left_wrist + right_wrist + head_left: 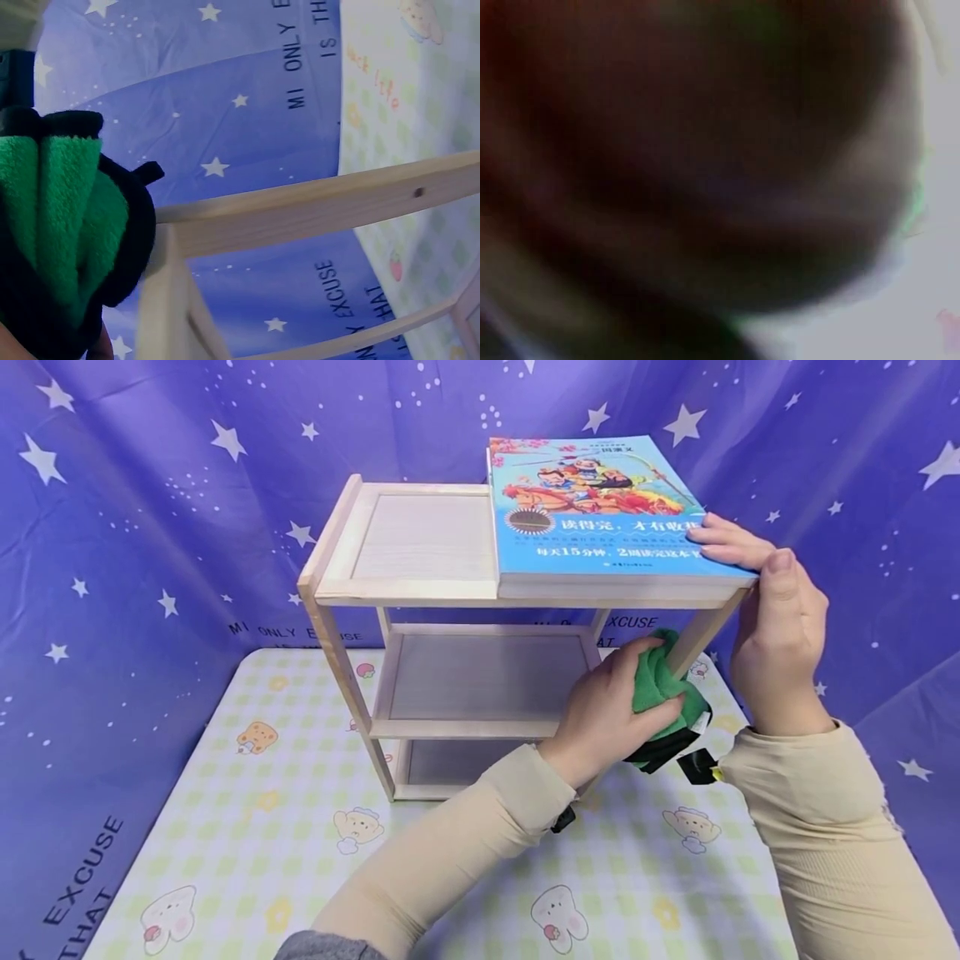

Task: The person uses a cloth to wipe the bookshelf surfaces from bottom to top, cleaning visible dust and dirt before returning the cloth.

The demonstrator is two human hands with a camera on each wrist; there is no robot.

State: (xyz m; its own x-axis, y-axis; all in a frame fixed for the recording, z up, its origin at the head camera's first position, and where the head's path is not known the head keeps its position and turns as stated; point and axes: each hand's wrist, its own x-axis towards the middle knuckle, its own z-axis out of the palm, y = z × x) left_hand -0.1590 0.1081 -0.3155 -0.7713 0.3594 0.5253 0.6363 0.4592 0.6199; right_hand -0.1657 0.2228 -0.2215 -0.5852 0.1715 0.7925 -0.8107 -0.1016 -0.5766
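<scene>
A light wooden shelf rack [348, 727] with three levels stands on the table. My left hand [611, 710] grips a green cloth [656, 681] with black edging against its front right post. In the left wrist view the cloth [58, 202] is bunched beside the wooden post [330, 206]. A thick blue illustrated book [600, 539] lies on the right part of the top level. My right hand [783, 627] rests at the top right corner, with its fingers on the book's right edge. The right wrist view is dark and blurred.
A checked cloth with cartoon figures covers the table [450, 893]. Behind and beside it hangs a purple curtain [187, 485] with white stars. The middle level [487, 677] of the rack lies left of my left hand.
</scene>
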